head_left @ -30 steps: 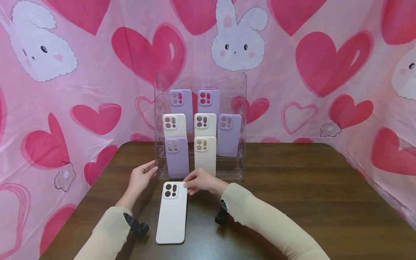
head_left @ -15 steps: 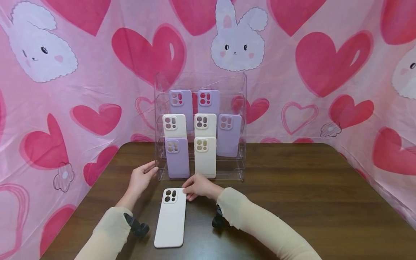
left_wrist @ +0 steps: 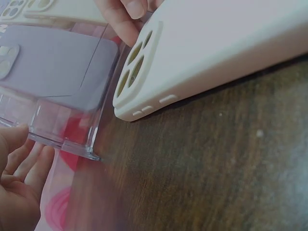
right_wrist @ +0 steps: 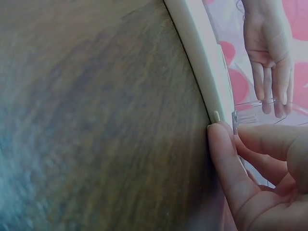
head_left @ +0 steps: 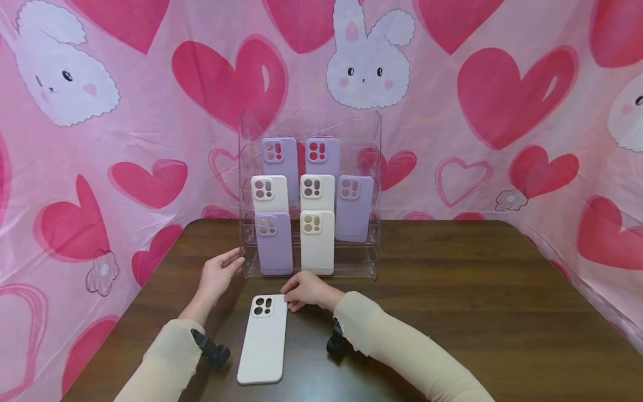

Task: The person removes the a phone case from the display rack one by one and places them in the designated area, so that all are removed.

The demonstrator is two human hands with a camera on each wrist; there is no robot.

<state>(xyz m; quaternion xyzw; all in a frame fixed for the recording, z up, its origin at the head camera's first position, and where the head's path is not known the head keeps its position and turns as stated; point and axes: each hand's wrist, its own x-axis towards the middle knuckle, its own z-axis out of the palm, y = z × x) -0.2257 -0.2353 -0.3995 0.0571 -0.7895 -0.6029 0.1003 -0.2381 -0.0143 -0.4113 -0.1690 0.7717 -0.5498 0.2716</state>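
Change over the last second: white phone case (head_left: 263, 346) has slid back a little from the clear rack (head_left: 354, 276), toward the near edge of the worktop (head_left: 452, 307). Its camera end, pointing at the rack, looks lower too. Case lies back up on the worktop, nearer the left edge than the right, well in from both. Whether the camera end sits fully down, cannot tell.

Right hand (head_left: 308, 289) travelled with it: thumb and finger pinching the case's far right corner (the right wrist view puts the thumb low, close against the wood). Shift smaller between the last two head views than between the first two; motion seems to be dying away.

Left hand (head_left: 217, 279) unchanged: fingers extended, not gripping the case, by the rack's front left corner. Contact with the side panel possible; not certain from these angles.

Rack unmoved, its cases likewise. Bottom tier: lilac case (head_left: 274, 251) on the left, cream case (head_left: 317, 248) at the middle, both upright and leaning back.

Reading of it: work centres on this one white case, off the rack and apart from it. Looks like a placing or straightening on the worktop, close to settled, though the corner has not been released.
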